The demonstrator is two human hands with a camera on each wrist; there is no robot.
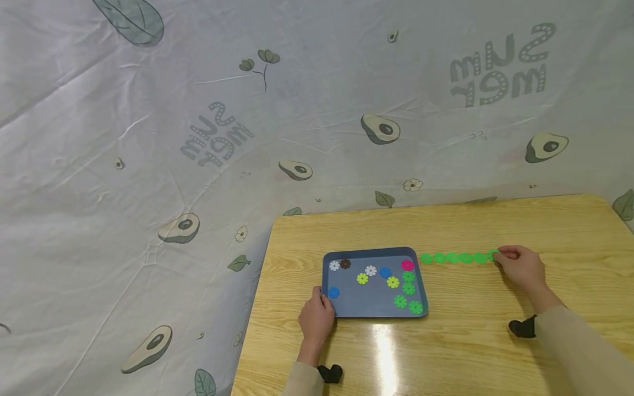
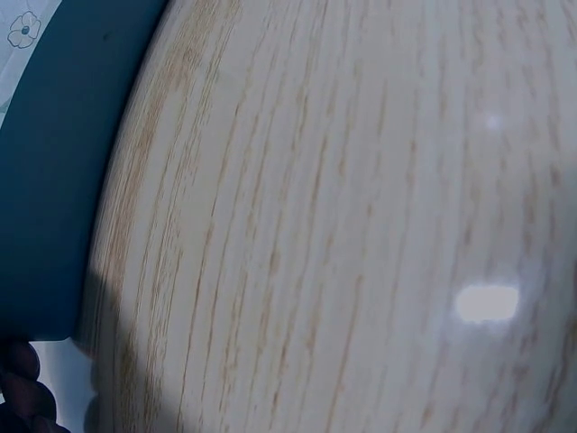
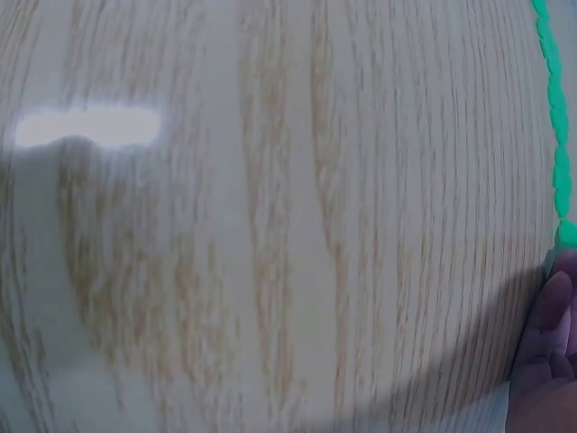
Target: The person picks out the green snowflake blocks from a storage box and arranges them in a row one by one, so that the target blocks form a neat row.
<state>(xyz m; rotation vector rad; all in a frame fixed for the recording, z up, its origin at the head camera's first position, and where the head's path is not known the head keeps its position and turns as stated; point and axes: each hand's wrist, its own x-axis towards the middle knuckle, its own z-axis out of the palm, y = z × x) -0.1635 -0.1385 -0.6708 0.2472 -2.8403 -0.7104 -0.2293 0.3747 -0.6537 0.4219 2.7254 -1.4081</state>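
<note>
A blue-grey tray (image 1: 366,313) lies on the table, and my left hand (image 1: 316,318) grips its left rim near the front corner. In the left wrist view the tray's wall (image 2: 63,171) fills the left side, with a few fingertips (image 2: 27,397) below it. My right hand (image 1: 524,269) pinches a green notched disc (image 1: 492,254) at the right end of a row of green notched discs (image 1: 453,257). The row runs from beside the tray's right rim toward this hand. In the right wrist view the row (image 3: 560,117) ends at my fingers.
Inside the tray lie loose green discs (image 1: 408,288), a pink disc (image 1: 407,265), yellow discs (image 1: 362,279), blue discs (image 1: 334,292), white discs (image 1: 371,270) and a brown disc (image 1: 345,264). The wooden table (image 1: 460,341) meets a printed cloth (image 1: 337,165) behind and at left.
</note>
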